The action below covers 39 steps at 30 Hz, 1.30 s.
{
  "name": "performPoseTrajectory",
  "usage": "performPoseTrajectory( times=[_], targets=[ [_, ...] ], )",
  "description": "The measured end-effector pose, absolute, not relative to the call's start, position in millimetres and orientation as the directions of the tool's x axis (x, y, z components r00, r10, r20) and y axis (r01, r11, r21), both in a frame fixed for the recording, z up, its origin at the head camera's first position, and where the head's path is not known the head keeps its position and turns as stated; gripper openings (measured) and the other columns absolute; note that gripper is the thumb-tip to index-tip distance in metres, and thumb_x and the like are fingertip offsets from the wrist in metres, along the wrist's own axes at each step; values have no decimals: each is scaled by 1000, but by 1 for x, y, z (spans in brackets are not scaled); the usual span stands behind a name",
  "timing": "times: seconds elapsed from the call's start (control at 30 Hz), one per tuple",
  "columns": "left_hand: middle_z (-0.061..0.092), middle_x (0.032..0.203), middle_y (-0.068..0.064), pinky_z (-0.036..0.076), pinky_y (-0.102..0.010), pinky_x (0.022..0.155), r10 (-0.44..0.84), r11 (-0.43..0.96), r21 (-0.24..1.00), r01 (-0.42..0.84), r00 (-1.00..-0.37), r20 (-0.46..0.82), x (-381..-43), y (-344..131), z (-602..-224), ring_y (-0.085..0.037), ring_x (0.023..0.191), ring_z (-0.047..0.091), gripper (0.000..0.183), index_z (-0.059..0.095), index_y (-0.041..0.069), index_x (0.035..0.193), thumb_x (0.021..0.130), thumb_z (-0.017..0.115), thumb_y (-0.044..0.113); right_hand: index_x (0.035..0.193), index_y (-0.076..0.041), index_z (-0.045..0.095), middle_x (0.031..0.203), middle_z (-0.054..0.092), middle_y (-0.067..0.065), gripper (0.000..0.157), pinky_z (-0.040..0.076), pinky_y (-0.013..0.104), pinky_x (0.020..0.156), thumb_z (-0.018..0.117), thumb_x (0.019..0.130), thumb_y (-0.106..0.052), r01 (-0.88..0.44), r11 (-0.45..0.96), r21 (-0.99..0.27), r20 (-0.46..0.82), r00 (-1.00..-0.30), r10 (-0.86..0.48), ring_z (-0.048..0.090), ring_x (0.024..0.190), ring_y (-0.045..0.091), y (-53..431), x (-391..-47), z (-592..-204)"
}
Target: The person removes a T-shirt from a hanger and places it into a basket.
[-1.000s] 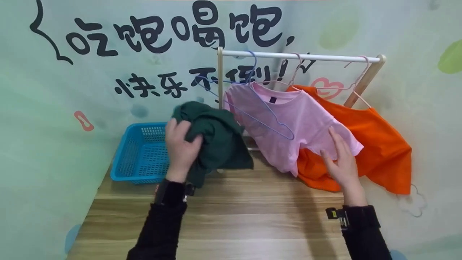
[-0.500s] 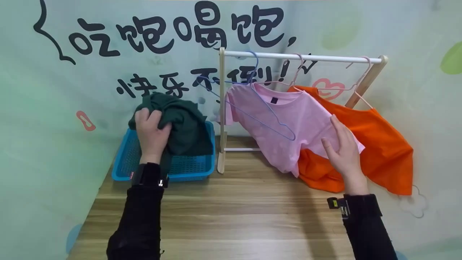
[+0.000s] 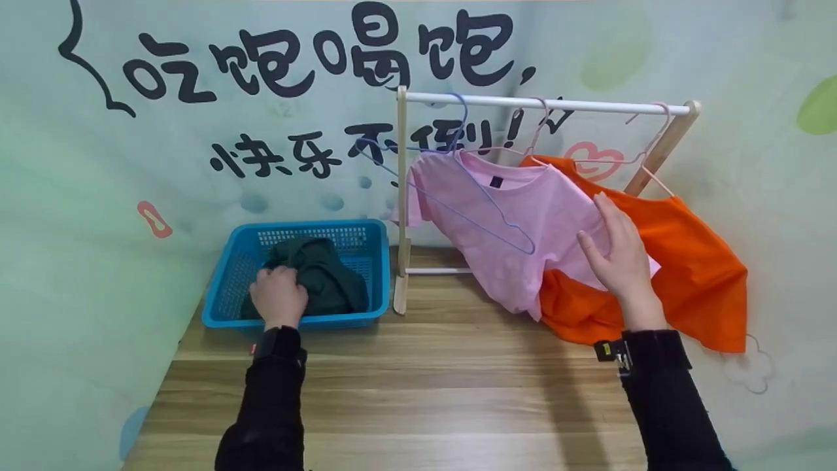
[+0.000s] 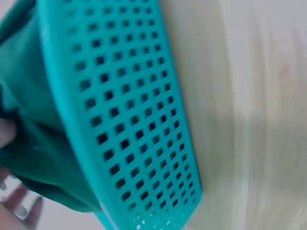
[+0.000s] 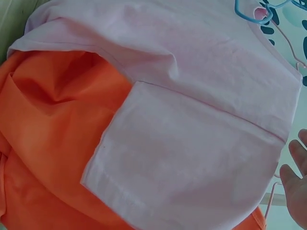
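My left hand (image 3: 279, 297) is down in the blue plastic basket (image 3: 216, 288), its fingers curled on a bunched dark green garment (image 3: 330, 281). In the left wrist view the green cloth (image 4: 43, 139) lies behind the basket's perforated wall (image 4: 129, 110), with only parts of the fingers showing. My right hand (image 3: 621, 261) is held up with straight, spread fingers beside the sleeve of a pink T-shirt (image 3: 490, 216). In the right wrist view the hand (image 5: 298, 177) shows at the edge, near the shirt's shoulder, gripping nothing.
A small rack with a white rail (image 3: 484, 100) stands right of the basket. On it hang a bare blue hanger (image 3: 463, 118), the pink T-shirt and an orange garment (image 3: 706, 275) on pink hangers. A printed backdrop (image 3: 163, 150) rises behind the wooden table (image 3: 418, 392).
My left hand carried the green garment leftward from beside the rack, over the basket, then down into it. My right hand has shifted slightly upward beside the pink sleeve.
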<state>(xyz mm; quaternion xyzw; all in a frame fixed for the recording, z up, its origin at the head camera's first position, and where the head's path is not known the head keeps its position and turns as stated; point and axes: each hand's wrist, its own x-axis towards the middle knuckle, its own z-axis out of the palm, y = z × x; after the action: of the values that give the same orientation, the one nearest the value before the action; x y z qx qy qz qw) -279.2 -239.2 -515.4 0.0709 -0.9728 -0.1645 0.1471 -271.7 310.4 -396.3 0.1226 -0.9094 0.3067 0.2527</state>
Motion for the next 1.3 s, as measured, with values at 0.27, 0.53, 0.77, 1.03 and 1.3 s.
performPoseTrajectory(
  times=[0.27,0.53,0.77,1.03,1.3],
  targets=[
    [29,155,-28,28,-61,108,-105,963,223,-148,-975,-195,-272,-223,-536,-49,137,30,69,36,-9,147,102,32,43,156,-21,31,160,31,4,68,22,55,115,61,97,-35,-350,805,-479,492,-867,-84,31,142,32,303,-286,-388],
    [35,151,-30,18,-65,110,-81,973,197,-116,-981,-178,-267,-219,-544,-49,136,32,75,41,-11,144,103,27,52,158,-25,27,161,27,4,70,15,54,117,57,97,-43,-336,831,-444,455,-883,-114,24,147,30,297,-303,-375],
    [34,150,-32,14,-66,111,-80,977,200,-73,-996,30,-262,-215,-548,-50,137,29,79,45,-9,142,102,32,58,158,-25,25,161,27,7,71,15,56,117,58,98,-40,-316,832,-456,409,-905,-120,24,146,33,290,-313,-367],
    [30,155,-27,12,-64,113,-9,960,278,37,-986,165,-257,-202,-530,-46,142,23,75,40,-1,149,101,40,56,158,-21,25,160,30,8,69,19,55,116,55,100,-41,-255,833,-491,344,-935,-83,29,143,35,288,-318,-368],
    [33,155,-23,12,-64,113,68,937,318,144,-969,239,-250,-180,-518,-42,142,27,79,32,4,154,99,44,60,156,-19,30,155,38,13,63,24,54,115,51,102,-41,-176,831,-528,311,-950,-3,36,137,38,286,-319,-368]
  ],
)
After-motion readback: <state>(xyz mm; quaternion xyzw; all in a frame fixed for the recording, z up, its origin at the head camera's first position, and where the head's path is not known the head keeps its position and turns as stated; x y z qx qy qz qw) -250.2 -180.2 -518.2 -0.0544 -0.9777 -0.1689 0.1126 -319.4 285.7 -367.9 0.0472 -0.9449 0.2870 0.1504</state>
